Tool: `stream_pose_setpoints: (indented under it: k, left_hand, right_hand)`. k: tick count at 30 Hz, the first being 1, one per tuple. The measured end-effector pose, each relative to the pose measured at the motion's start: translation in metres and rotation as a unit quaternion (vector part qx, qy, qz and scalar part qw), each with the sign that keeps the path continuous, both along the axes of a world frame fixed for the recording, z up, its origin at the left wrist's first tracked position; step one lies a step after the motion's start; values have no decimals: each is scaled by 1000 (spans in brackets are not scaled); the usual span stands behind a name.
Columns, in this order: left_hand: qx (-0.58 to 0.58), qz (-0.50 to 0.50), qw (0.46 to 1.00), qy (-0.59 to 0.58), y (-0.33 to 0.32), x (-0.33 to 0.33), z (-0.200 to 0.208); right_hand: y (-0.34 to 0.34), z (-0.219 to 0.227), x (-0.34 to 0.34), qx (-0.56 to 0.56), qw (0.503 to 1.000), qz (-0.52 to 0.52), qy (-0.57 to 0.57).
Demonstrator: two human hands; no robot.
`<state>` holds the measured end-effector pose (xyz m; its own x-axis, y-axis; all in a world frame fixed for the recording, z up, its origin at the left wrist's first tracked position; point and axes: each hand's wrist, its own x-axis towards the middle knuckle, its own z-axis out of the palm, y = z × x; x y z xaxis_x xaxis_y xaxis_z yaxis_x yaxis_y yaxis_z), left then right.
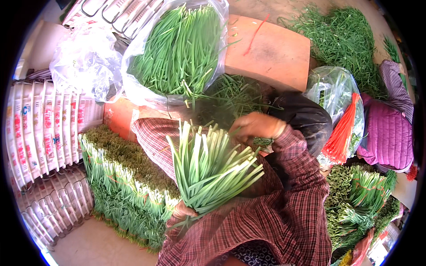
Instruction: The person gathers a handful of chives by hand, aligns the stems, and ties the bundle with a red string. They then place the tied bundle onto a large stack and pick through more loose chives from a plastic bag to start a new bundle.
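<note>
My left hand (183, 210), low in the middle, is closed around a loose bunch of garlic chives (206, 170). The pale cut ends fan upward and to the right over my lap. Just beyond them, my right hand (259, 125) is bent inward close to the pale ends. Motion smears its fingers, so I cannot make out whether they hold anything. Ahead of both hands, a clear plastic bag (126, 84) lies open around a big heap of long green chives (177, 53). Loose green trimmings (235, 95) lie between that bag and my right hand.
Tied chive bundles (128, 181) are stacked at left beside white plastic crates (49, 128). An orange block (268, 51) stands ahead. Red ties (341, 133) rest on a clear bag at right, near a person in a purple vest (386, 128). More bundles (366, 190) lie lower right; a green pile (341, 42) lies beyond.
</note>
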<state>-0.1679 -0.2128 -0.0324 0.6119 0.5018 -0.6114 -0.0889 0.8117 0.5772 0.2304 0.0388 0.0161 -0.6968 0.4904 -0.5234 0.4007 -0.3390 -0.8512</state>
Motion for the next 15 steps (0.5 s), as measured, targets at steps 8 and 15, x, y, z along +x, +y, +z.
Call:
stream_pose_setpoints:
  k: [8,15]
  left_hand:
    - [1,1,1000,0,3,-1,-4]
    - [3,-13,1000,1,7,-1,-2]
  right_hand:
    - [-7,39,33,-10,982,-188,-26]
    - [-16,61,-11,-1,993,-117,16]
